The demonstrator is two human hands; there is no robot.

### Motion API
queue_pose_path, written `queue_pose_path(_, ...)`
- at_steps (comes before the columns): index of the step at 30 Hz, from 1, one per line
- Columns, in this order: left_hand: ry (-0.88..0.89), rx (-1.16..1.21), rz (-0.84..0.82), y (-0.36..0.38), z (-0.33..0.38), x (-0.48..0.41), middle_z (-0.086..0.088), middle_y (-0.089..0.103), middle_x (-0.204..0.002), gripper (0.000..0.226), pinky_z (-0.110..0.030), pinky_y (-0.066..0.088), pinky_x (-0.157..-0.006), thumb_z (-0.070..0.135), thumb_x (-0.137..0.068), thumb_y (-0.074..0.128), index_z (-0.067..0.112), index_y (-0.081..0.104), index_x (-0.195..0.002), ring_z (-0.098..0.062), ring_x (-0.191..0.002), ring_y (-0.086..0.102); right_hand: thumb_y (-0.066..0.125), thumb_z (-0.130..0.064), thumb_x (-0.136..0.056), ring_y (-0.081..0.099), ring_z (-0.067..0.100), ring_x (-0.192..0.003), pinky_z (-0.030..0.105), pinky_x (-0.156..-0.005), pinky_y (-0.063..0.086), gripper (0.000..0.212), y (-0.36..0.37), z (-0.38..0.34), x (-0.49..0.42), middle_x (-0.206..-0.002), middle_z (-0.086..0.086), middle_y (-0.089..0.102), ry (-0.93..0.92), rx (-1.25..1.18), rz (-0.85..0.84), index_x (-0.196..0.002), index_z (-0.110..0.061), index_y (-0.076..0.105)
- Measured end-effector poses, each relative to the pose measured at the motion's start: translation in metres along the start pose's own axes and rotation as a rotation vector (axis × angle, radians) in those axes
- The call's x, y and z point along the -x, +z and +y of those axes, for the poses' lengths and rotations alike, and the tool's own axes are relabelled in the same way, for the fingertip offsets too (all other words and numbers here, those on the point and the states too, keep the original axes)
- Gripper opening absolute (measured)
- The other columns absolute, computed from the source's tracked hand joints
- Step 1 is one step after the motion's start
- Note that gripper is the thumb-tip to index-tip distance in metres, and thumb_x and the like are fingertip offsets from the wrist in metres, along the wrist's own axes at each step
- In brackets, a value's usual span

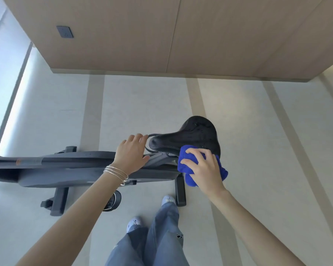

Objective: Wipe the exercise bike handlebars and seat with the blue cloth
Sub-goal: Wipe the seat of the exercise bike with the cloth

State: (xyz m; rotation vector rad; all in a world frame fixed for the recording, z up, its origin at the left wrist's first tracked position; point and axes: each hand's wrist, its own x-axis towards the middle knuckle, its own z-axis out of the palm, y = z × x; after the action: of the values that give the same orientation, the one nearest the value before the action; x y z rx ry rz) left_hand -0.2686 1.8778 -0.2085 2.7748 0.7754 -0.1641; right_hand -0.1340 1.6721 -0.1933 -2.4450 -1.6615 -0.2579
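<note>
We find the right hand (204, 167) bunching the blue cloth (186, 166) against the seat's (190, 137) near edge — seat's long axis running left-right; the left hand (132, 150), fingers relaxed, touches its nose.

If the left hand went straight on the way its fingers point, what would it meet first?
Probably the narrow nose of the black seat: the left hand, fingers straight, aims at it from close by. Depth is unclear, so the fingertips may be touching it.
</note>
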Motion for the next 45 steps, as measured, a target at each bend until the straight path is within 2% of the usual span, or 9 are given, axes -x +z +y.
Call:
queue_pose_path(5, 0.112, 0.069, 0.065, 0.002, 0.031, -0.021, -0.006, 0.043, -0.139, 0.07, -0.039, 0.044, -0.094, 0.043, -0.084, 0.059, 0.011, 0.031, -0.14, -0.027, -0.124, 0.044, 0.084, 0.003, -0.054, 0.062, 0.037, -0.099, 0.043, -0.077, 0.055, 0.054, -0.007, 0.006, 0.014, -0.117, 0.013, 0.064, 0.31, -0.095, 0.084, -0.103, -0.015, 0.072)
queue_pose_path(9, 0.134, 0.062, 0.014, 0.008, 0.046, -0.043, -0.005, 0.048, -0.136, 0.075, -0.04, 0.044, -0.093, 0.047, -0.082, 0.061, 0.011, 0.03, -0.14, -0.026, -0.124, 0.045, 0.088, -0.014, -0.052, 0.061, 0.039, -0.105, 0.046, -0.071, 0.055, 0.055, 0.001, -0.007, 0.012, -0.119, 0.01, 0.065, 0.282, 0.0, -0.028, -0.104, -0.021, 0.071)
queue_pose_path(17, 0.099, 0.008, -0.037, 0.012, 0.057, -0.056, -0.007, 0.057, -0.115, 0.065, -0.04, 0.048, -0.079, 0.052, -0.076, 0.065, 0.011, 0.043, -0.122, -0.029, -0.104, 0.056, 0.078, -0.005, -0.06, 0.061, 0.032, -0.092, 0.039, -0.07, 0.054, 0.04, -0.004, 0.015, -0.027, -0.119, 0.002, 0.064, 0.396, -0.117, 0.009, -0.096, -0.023, 0.072)
queue_pose_path(23, 0.066, 0.059, -0.035, 0.01, 0.058, -0.057, -0.006, 0.059, -0.113, 0.061, -0.04, 0.049, -0.078, 0.049, -0.074, 0.068, 0.013, 0.047, -0.119, -0.029, -0.103, 0.057, 0.075, 0.003, -0.057, 0.065, 0.03, -0.087, 0.032, -0.065, 0.054, 0.039, -0.005, 0.022, 0.006, -0.109, 0.0, 0.07, 0.234, -0.077, 0.118, -0.087, -0.022, 0.074)
queue_pose_path(29, 0.042, 0.081, -0.051, 0.008, 0.059, -0.057, -0.005, 0.059, -0.114, 0.062, -0.039, 0.048, -0.079, 0.049, -0.073, 0.07, 0.015, 0.047, -0.119, -0.029, -0.104, 0.057, 0.067, -0.008, -0.076, 0.056, 0.032, -0.093, 0.035, -0.073, 0.044, 0.034, -0.01, 0.038, -0.047, -0.125, -0.003, 0.058, 0.419, -0.127, -0.067, -0.103, -0.027, 0.069)
queue_pose_path(34, 0.033, 0.122, -0.025, 0.011, 0.058, -0.054, -0.004, 0.06, -0.112, 0.061, -0.039, 0.049, -0.078, 0.048, -0.073, 0.07, 0.016, 0.047, -0.12, -0.028, -0.102, 0.057, 0.081, -0.003, -0.054, 0.062, 0.033, -0.088, 0.038, -0.066, 0.054, 0.048, -0.003, 0.027, 0.002, -0.118, 0.006, 0.065, 0.363, -0.053, 0.08, -0.097, -0.021, 0.072)
queue_pose_path(37, 0.029, 0.144, -0.024, 0.011, 0.057, -0.054, -0.003, 0.061, -0.114, 0.061, -0.039, 0.049, -0.079, 0.047, -0.073, 0.071, 0.016, 0.048, -0.12, -0.028, -0.103, 0.057, 0.082, -0.006, -0.056, 0.061, 0.035, -0.094, 0.043, -0.069, 0.055, 0.053, 0.001, 0.025, 0.025, -0.121, 0.01, 0.062, 0.333, -0.047, 0.072, -0.106, -0.019, 0.07)
queue_pose_path(41, 0.01, 0.16, -0.026, 0.012, 0.059, -0.055, -0.003, 0.062, -0.114, 0.063, -0.039, 0.048, -0.079, 0.044, -0.072, 0.072, 0.017, 0.048, -0.122, -0.028, -0.103, 0.057, 0.061, -0.047, -0.082, 0.054, 0.031, -0.105, 0.041, -0.076, 0.049, 0.031, -0.002, 0.023, 0.012, -0.126, 0.002, 0.058, 0.391, -0.106, 0.059, -0.104, -0.027, 0.068)
queue_pose_path(45, -0.006, 0.205, -0.007, 0.014, 0.061, -0.053, -0.001, 0.061, -0.117, 0.065, -0.037, 0.047, -0.08, 0.039, -0.072, 0.073, 0.02, 0.046, -0.127, -0.027, -0.105, 0.056, 0.065, -0.029, -0.081, 0.057, 0.033, -0.098, 0.042, -0.067, 0.052, 0.013, 0.005, 0.024, 0.008, -0.119, 0.004, 0.062, 0.407, -0.088, 0.127, -0.093, -0.027, 0.07)
